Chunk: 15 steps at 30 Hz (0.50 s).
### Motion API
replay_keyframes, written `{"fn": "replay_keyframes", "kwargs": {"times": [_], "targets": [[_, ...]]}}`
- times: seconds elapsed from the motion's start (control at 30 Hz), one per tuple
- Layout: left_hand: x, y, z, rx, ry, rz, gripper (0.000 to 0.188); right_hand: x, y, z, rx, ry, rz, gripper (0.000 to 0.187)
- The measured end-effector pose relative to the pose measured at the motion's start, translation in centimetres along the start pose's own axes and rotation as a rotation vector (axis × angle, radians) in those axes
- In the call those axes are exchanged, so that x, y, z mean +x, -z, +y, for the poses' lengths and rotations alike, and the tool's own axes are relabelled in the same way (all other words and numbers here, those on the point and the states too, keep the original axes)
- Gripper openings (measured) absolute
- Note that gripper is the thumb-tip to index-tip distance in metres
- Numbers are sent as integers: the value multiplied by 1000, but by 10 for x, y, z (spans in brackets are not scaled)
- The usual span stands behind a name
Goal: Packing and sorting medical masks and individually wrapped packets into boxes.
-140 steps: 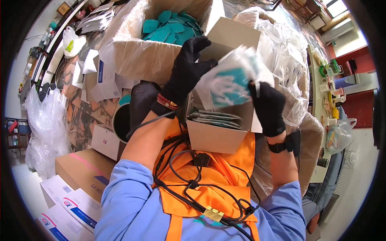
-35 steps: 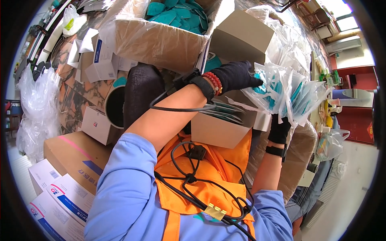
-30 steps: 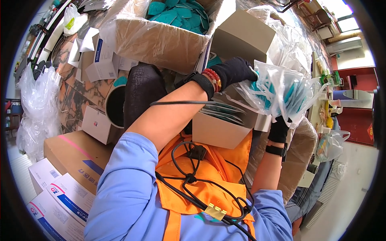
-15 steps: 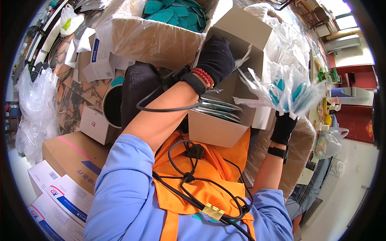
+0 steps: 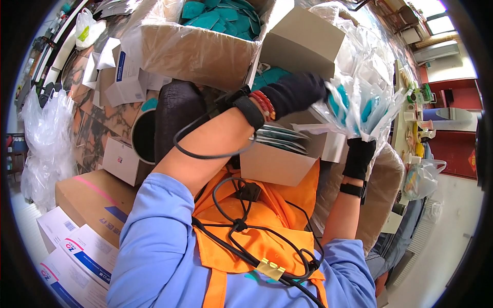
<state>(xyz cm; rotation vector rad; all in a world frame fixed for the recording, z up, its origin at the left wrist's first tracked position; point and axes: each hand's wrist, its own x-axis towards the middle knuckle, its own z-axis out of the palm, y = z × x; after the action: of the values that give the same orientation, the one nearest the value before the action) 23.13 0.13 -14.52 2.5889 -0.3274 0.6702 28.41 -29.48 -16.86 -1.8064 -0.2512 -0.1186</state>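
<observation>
My right hand (image 5: 359, 156), in a black glove, grips a fanned bunch of clear plastic packets (image 5: 359, 110) with flat teal pieces inside, probably folded masks. Across the open carton (image 5: 277, 167) reaches my left hand (image 5: 295, 92), also gloved in black. Its fingertips are at the near side of the bunch, blurred and partly hidden, so their grip does not show. Inside the carton, a row of thin packets (image 5: 280, 138) stands along the near wall. A teal piece with white loops (image 5: 269, 77) lies at its far left.
Beyond stands a large plastic-lined box (image 5: 200, 54) heaped with teal pieces (image 5: 223, 20). Clear plastic (image 5: 364, 51) piles up behind my right hand. At left are a dark round bin (image 5: 144, 136), a brown carton (image 5: 95, 197) and white boxes (image 5: 84, 251). Black cables (image 5: 239, 223) cross my orange apron.
My left hand has moved right from inside the carton to the bunch. The teal piece at the carton's far left now shows. My right hand has hardly moved.
</observation>
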Motion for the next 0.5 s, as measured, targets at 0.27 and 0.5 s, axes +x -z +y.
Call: {"fn": "replay_keyframes", "kwargs": {"times": [0.27,0.5], "targets": [[-13,10,-57,217,16,-126,21,0,25,20,-486,152,11,31],[-7,30,-16,-138,186,464,19,-6,5,-1,30,139,58,47]]}}
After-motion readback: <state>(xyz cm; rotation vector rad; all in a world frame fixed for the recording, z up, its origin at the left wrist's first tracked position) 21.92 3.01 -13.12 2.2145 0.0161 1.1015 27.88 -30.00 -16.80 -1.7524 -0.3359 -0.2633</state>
